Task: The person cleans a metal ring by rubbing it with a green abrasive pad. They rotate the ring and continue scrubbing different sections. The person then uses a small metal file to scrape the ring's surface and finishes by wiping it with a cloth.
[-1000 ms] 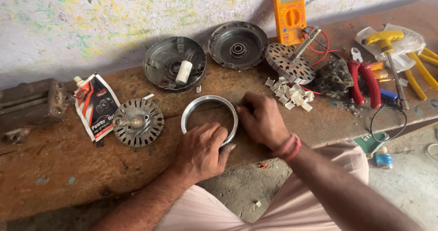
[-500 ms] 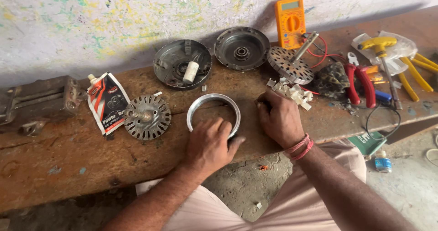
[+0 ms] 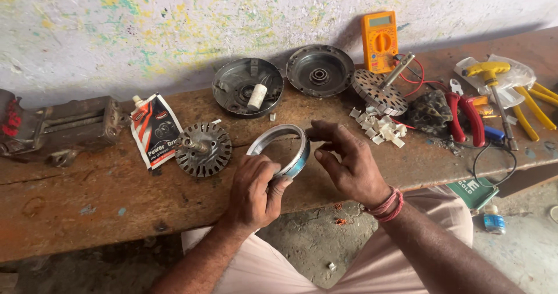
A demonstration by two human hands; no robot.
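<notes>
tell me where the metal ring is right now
In the head view the metal ring sits mid-bench, tilted up in the left hand, the right hand touching its far rim, just right of the toothed rotor disc.
</notes>
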